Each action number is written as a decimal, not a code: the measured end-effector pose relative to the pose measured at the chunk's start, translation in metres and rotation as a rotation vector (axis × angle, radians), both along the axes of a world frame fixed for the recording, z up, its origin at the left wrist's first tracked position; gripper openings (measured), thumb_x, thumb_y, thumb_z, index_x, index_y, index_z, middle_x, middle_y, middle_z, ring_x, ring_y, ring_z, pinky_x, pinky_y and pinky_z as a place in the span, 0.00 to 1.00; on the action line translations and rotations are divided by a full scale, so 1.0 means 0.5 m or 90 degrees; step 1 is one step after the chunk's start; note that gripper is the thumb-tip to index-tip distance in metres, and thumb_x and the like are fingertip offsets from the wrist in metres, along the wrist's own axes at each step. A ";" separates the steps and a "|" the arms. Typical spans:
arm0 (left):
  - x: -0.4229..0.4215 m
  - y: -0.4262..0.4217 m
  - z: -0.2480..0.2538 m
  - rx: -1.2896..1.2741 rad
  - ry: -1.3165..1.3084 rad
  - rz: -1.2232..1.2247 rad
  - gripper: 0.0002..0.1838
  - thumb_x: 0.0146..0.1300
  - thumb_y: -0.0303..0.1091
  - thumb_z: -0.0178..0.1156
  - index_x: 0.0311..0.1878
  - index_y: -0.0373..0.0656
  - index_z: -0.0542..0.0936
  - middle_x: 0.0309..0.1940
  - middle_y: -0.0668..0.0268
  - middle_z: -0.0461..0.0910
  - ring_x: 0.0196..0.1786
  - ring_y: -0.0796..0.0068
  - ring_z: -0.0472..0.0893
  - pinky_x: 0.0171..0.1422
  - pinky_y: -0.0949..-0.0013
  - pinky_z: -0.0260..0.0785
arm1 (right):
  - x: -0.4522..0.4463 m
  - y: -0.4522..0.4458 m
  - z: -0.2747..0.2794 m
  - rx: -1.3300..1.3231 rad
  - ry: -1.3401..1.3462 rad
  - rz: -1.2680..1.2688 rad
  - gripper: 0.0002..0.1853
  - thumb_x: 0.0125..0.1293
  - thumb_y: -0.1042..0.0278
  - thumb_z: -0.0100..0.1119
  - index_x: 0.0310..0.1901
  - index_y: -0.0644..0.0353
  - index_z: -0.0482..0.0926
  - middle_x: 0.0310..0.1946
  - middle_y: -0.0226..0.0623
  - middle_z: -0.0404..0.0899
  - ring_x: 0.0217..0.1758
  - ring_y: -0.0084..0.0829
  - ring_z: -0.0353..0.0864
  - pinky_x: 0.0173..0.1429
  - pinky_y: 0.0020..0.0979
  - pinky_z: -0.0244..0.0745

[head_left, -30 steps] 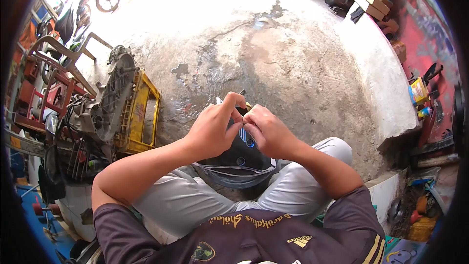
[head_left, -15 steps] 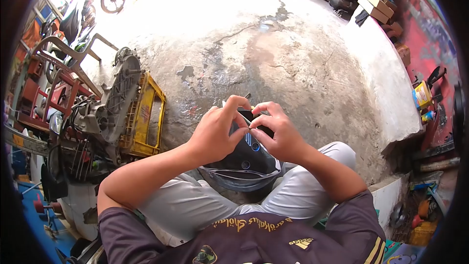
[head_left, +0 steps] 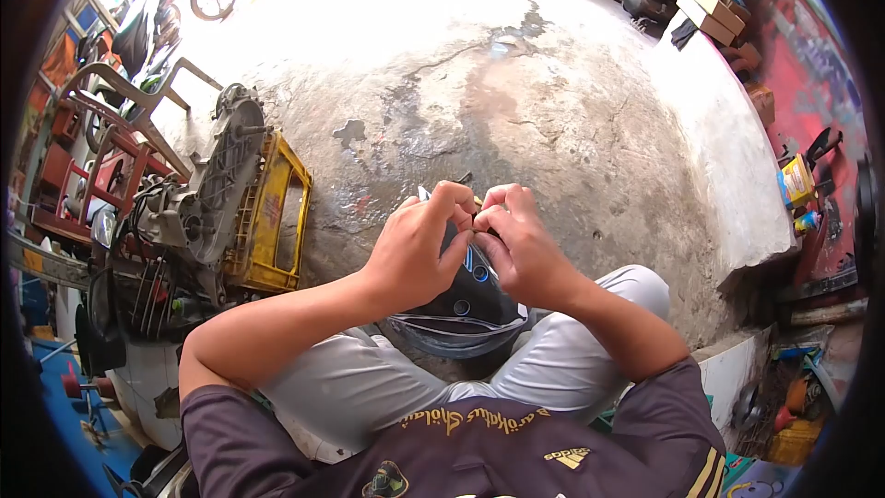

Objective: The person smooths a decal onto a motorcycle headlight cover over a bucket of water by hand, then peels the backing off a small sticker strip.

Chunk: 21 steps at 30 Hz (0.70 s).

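Note:
Between my knees is a dark item (head_left: 447, 302) with a black surface, blue stripes and round blue-edged marks; I cannot tell its kind. A pale line crosses its near side, above a rounded dark base. My left hand (head_left: 419, 244) is over its far part, thumb and fingers bent in a pinch. Close against it, my right hand (head_left: 524, 247) is closed too, its fingertips almost meeting the left ones. Whatever lies between the fingertips is hidden or too small to name. A thin dark piece pokes out beyond the hands.
To the left, a grey metal engine casing (head_left: 217, 194) leans on a yellow crate (head_left: 281, 212), near a chair (head_left: 138, 97). A low white wall (head_left: 728, 157) runs along the right, with boxes (head_left: 710, 11) on it. Wet patches mark the concrete floor (head_left: 553, 120).
My right hand has tipped inward and its fingers have curled more tightly beside the left fingertips. My left hand stays in nearly the same place. The dark item has barely shifted.

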<state>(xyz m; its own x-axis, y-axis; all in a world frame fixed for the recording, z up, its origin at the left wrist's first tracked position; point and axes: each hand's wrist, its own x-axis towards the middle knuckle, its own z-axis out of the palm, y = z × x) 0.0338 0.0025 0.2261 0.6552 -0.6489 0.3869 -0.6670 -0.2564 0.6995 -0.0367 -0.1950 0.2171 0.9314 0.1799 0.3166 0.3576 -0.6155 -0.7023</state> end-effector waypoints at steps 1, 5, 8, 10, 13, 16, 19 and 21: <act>0.000 0.001 0.003 0.000 0.000 0.000 0.23 0.65 0.25 0.70 0.58 0.43 0.70 0.37 0.63 0.86 0.33 0.66 0.76 0.42 0.62 0.71 | 0.001 -0.001 0.002 -0.005 -0.016 -0.006 0.06 0.70 0.77 0.65 0.47 0.66 0.81 0.55 0.51 0.73 0.60 0.52 0.72 0.66 0.48 0.70; 0.005 0.010 0.022 0.016 -0.001 0.017 0.24 0.65 0.27 0.72 0.58 0.43 0.70 0.37 0.64 0.87 0.33 0.66 0.77 0.43 0.61 0.72 | -0.004 -0.009 0.012 0.006 -0.015 -0.029 0.06 0.70 0.74 0.69 0.45 0.63 0.83 0.54 0.48 0.73 0.59 0.50 0.72 0.65 0.47 0.70; 0.006 0.014 0.029 0.031 0.003 0.021 0.24 0.65 0.27 0.73 0.58 0.43 0.70 0.36 0.64 0.87 0.34 0.65 0.78 0.43 0.61 0.72 | -0.006 -0.014 0.011 0.033 0.005 -0.028 0.06 0.69 0.72 0.70 0.43 0.62 0.84 0.53 0.47 0.74 0.58 0.49 0.73 0.64 0.46 0.70; 0.006 0.013 0.028 0.034 0.003 0.020 0.24 0.65 0.27 0.73 0.58 0.43 0.70 0.36 0.65 0.87 0.34 0.65 0.78 0.44 0.61 0.72 | -0.004 -0.016 0.010 0.021 -0.002 -0.021 0.06 0.70 0.72 0.70 0.43 0.62 0.84 0.52 0.47 0.74 0.58 0.49 0.73 0.64 0.46 0.71; 0.007 0.009 0.014 0.035 -0.002 0.009 0.24 0.64 0.27 0.72 0.58 0.43 0.70 0.35 0.64 0.87 0.34 0.65 0.78 0.44 0.61 0.73 | 0.000 -0.014 0.001 0.006 -0.003 -0.017 0.06 0.70 0.72 0.69 0.44 0.62 0.84 0.52 0.47 0.73 0.58 0.49 0.73 0.64 0.46 0.71; 0.010 0.003 -0.001 0.037 -0.040 0.005 0.24 0.64 0.27 0.72 0.57 0.43 0.70 0.36 0.64 0.86 0.35 0.64 0.79 0.44 0.60 0.73 | 0.005 -0.008 -0.010 -0.002 -0.006 -0.020 0.06 0.70 0.72 0.69 0.44 0.63 0.84 0.52 0.47 0.73 0.58 0.49 0.73 0.63 0.46 0.72; 0.013 0.003 0.000 0.020 -0.081 0.013 0.25 0.63 0.26 0.73 0.59 0.43 0.71 0.35 0.65 0.87 0.33 0.66 0.77 0.43 0.61 0.72 | 0.006 -0.008 -0.014 0.008 -0.017 -0.028 0.06 0.70 0.71 0.69 0.44 0.63 0.84 0.52 0.47 0.73 0.58 0.49 0.73 0.64 0.45 0.72; 0.015 0.009 0.012 0.019 -0.010 0.036 0.25 0.64 0.26 0.73 0.60 0.44 0.71 0.34 0.66 0.88 0.30 0.70 0.74 0.39 0.64 0.69 | 0.006 -0.012 -0.013 0.024 -0.021 -0.038 0.06 0.70 0.71 0.69 0.44 0.63 0.84 0.52 0.47 0.72 0.58 0.49 0.74 0.64 0.45 0.72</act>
<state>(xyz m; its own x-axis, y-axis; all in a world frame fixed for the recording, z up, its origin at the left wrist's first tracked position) 0.0412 0.0071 0.2321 0.6849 -0.6224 0.3788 -0.6618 -0.3141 0.6807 -0.0337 -0.2012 0.2105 0.9292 0.1116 0.3524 0.3441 -0.6098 -0.7140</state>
